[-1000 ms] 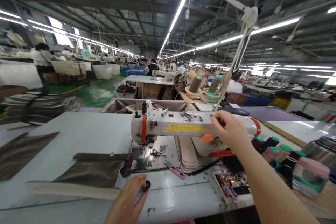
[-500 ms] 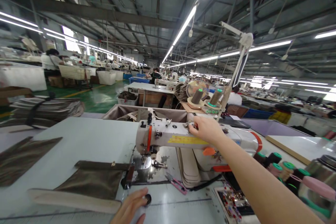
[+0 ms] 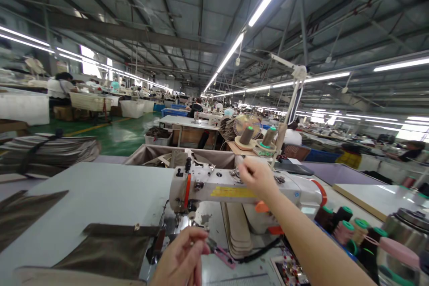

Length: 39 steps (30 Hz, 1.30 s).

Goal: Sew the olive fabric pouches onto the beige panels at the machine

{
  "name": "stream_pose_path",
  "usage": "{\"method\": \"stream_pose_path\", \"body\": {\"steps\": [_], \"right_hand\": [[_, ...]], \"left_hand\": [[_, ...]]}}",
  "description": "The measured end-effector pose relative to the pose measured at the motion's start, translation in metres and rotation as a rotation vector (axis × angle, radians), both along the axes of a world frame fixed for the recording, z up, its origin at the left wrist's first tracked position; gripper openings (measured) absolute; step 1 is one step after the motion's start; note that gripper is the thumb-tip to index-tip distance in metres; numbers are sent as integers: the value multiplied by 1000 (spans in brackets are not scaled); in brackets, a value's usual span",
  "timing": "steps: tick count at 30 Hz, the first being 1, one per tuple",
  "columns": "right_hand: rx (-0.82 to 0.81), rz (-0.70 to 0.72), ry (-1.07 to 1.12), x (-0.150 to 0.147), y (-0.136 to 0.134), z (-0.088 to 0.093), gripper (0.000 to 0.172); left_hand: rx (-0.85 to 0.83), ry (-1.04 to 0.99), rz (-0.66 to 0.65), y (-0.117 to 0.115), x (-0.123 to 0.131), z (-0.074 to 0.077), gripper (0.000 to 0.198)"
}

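My right hand (image 3: 259, 178) is over the arm of a white sewing machine (image 3: 208, 183), its fingers closed beside the small metal fittings on top. What those fingers grip, if anything, is hidden. In front of the needle area, my left hand (image 3: 184, 257) is raised with thumb and fingers pinched together; I cannot make out what is in it. Pink-handled thread snips (image 3: 225, 258) lie just right of that hand. A dark brown fabric piece (image 3: 103, 250) with a folded top edge rests on the table to the left.
Stacked pale strips (image 3: 238, 232) lie under the machine arm. Thread cones (image 3: 345, 228) and a pink-lidded jar (image 3: 398, 254) stand at right. Behind the machine are two grey thread cones (image 3: 247, 135) and a fabric-lined bin (image 3: 214, 156). Tied fabric bundles (image 3: 50, 154) lie at left.
My left hand has risen from the tabletop toward the needle area, its fingers closing; the black round piece beside it no longer shows. My right hand stays at the machine top, fingers more curled.
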State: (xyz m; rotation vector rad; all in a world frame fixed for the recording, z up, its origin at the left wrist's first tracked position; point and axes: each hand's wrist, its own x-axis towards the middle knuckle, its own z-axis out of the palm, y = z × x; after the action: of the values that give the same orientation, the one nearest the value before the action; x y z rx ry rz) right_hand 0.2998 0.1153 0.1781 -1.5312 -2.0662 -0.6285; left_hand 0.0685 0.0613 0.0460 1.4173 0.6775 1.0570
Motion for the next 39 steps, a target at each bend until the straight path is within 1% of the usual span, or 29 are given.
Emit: {"method": "stream_pose_path", "body": {"steps": [2,3,4,5,6,7,8,10,11,12,14,16,18,21,25,27,31,36,39], "right_hand": [[-94,208,-93,-33,-23,-9,23],[-132,292,-134,-47,-34,-15,23],[-163,355,-163,-58,-43,-20,25],[-189,381,-167,-63,-52,-23,30],[-215,376,-147,-64,-58,-25,32],[-240,344,-105,-59,-63,-25,33],[-264,300,-51,-50,-66,-23,29],[-309,223,44,-25,-67,-20,14],[-330,211,68,-11,-66,-18,6],[-347,207,88,1,-63,-17,6],[-349,196,131,21,-54,-16,12],[-301,162,192,34,-42,-15,15],[-232,129,244,41,-27,-15,23],[-144,90,284,46,-6,-17,34],[-72,32,263,45,16,-26,32],[-62,45,227,43,21,-30,31],[-79,105,176,40,17,-36,34],[-94,91,174,36,9,-44,41],[-110,86,165,34,6,-42,44]], "left_hand": [[-236,-164,-136,4,14,30,54],[-342,-220,-204,6,19,41,59],[-431,-266,-256,8,23,48,61],[-493,-289,-295,10,25,53,60],[-523,-292,-315,11,25,54,54],[-520,-286,-317,13,22,53,46],[-493,-274,-304,14,18,51,38],[-418,-232,-260,15,6,45,28],[-394,-206,-238,15,0,43,26],[-382,-183,-220,14,-6,42,26],[-367,-126,-213,12,-14,43,27],[-352,-82,-211,11,-18,48,28],[-331,-70,-182,9,-20,53,27],[-305,-68,-121,9,-22,57,27],[-312,-25,-116,8,-26,52,28],[-314,-14,-122,8,-26,48,30],[-319,-16,-114,9,-25,44,31],[-311,-24,-131,11,-23,46,28],[-291,11,-134,10,-23,47,29]]}}
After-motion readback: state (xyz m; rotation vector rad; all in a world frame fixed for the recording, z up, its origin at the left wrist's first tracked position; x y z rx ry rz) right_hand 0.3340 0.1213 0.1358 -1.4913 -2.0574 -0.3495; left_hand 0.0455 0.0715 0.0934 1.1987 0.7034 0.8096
